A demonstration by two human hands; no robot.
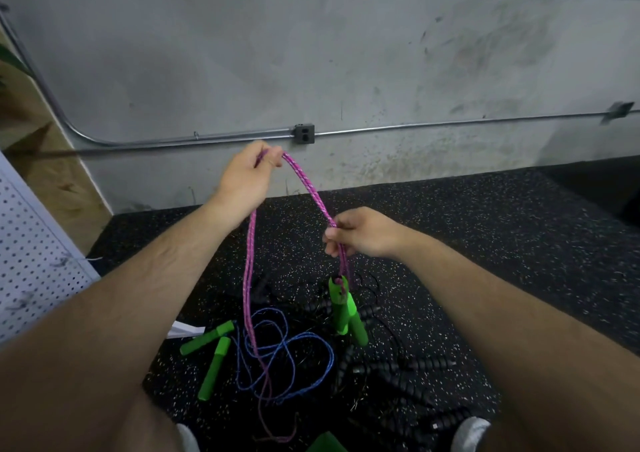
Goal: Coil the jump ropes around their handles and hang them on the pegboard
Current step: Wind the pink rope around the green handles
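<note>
Work under way: the left hand (247,176), raised, pinches a loop of the pink jump rope (313,195), while the right hand (367,233) closes around the gathered strands just above the two green handles (344,309), which dangle together. Nothing looks coiled or hung yet. Near the person's feet, a blue rope (331,356) with green grips (207,340) and several black ropes (398,382) lie tangled on the speckled black rubber floor (519,243). The white pegboard (31,261) stands at left, with no rope seen on it; a bare concrete wall (346,53) with conduit runs beyond.
</note>
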